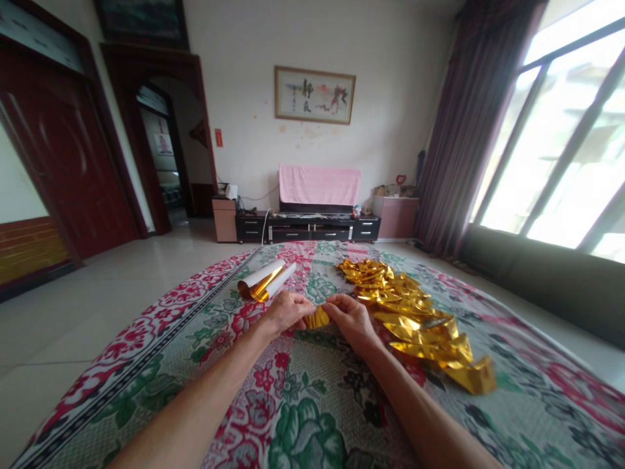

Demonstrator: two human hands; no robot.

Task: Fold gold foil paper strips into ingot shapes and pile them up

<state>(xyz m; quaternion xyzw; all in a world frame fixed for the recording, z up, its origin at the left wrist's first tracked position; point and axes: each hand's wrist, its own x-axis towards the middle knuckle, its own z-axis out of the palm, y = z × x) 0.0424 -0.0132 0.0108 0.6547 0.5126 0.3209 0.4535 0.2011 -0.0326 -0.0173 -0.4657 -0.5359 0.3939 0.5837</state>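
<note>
Between my two hands is a small piece of gold foil paper, its surface ridged or creased. My left hand pinches its left end, and my right hand pinches the right end. Just beyond my left hand lie curled sheets of foil paper, gold on one face and white on the other. A long heap of folded gold foil pieces stretches from behind my right hand toward the right, beside my right forearm. The fingertips partly cover the held piece.
A flowered cloth in red, green and white covers the round table under my arms. Farther off stand a low black cabinet and a screen under a pink towel. A window with a purple curtain is at right.
</note>
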